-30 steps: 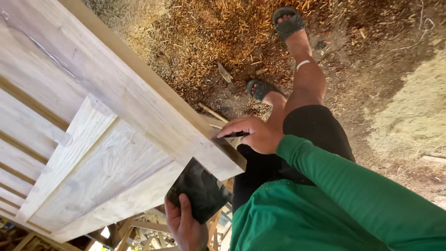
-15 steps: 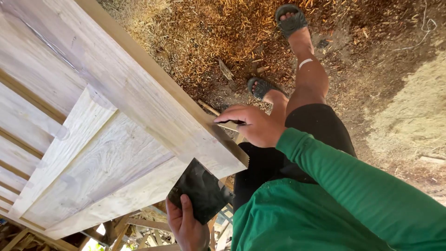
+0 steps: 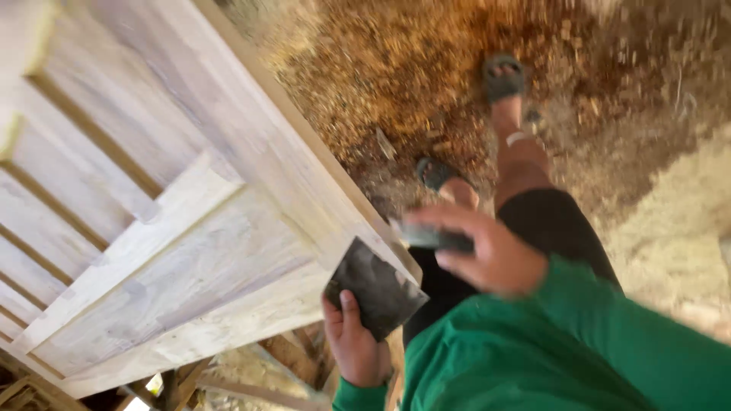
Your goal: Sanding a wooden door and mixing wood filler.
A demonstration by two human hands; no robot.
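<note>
A pale wooden panelled frame, like a door, lies slanted across the left of the view. My left hand grips a dark sheet of sandpaper pressed against the frame's near corner. My right hand, blurred, is just off the frame's edge and holds a small dark flat piece between fingers and thumb. I wear a green long sleeve and dark shorts.
Sawdust and wood shavings cover the ground. My legs in dark sandals stand to the right of the frame. Wooden supports show under the frame's near edge.
My right hand has lifted off the frame's edge and moved right, toward me. The view has shifted and blurred. My left hand stays at the corner with the sandpaper.
</note>
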